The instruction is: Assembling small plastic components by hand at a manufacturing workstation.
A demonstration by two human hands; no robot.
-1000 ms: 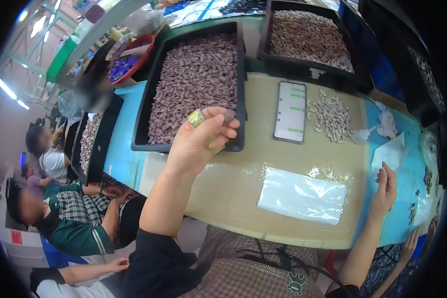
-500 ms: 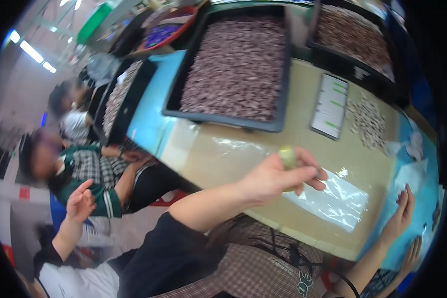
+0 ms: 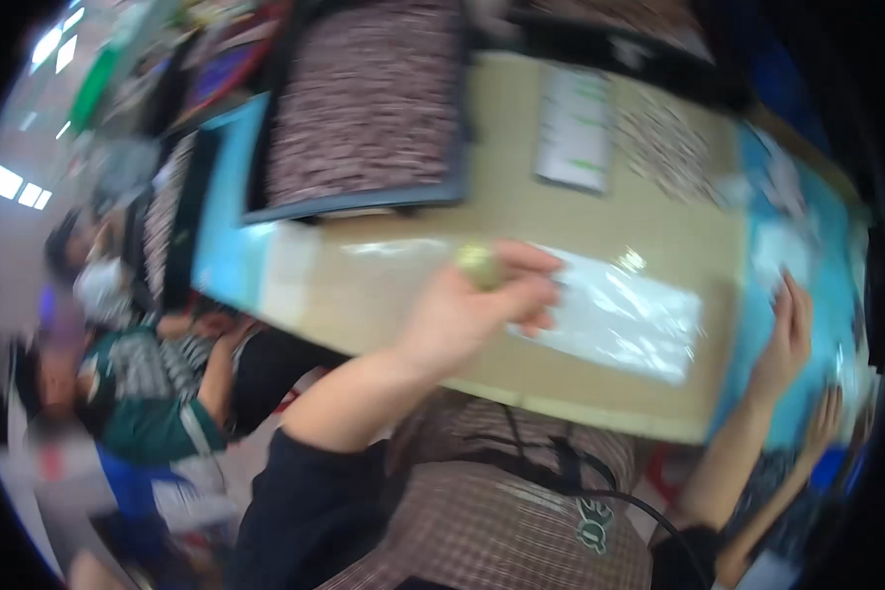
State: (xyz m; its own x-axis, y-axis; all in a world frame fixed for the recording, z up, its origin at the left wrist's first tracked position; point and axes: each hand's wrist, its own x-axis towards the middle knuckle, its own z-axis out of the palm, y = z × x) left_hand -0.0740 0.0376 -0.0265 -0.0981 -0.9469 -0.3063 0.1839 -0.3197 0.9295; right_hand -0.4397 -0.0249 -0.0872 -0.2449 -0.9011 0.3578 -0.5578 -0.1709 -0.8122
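Note:
My left hand (image 3: pixel 492 295) hovers over the left end of a clear plastic sheet or bag (image 3: pixel 629 320) on the tan tabletop. Its fingers curl together in a pinch, and blur hides whatever is between the tips. A yellow-green wrap or band (image 3: pixel 478 265) shows at one finger. Farther right, my right hand (image 3: pixel 789 329) is held with fingers stretched out over a blue covering (image 3: pixel 747 285), beside a pale crumpled piece (image 3: pixel 784 254). It appears to hold nothing.
A black tray (image 3: pixel 364 200) of small purplish-brown pieces stands at the far left, another dark bin (image 3: pixel 610 49) at the back right. Between lie a phone-like white panel (image 3: pixel 573 128) and scattered pale pieces (image 3: pixel 669 147). A seated person (image 3: pixel 157 383) is left; another person's hand (image 3: pixel 826 423) is right.
The whole view has swung, shifting tray and table left and up. My left hand has drawn slightly left over the plastic, still pinched. Another person's raised hand at lower left has left view.

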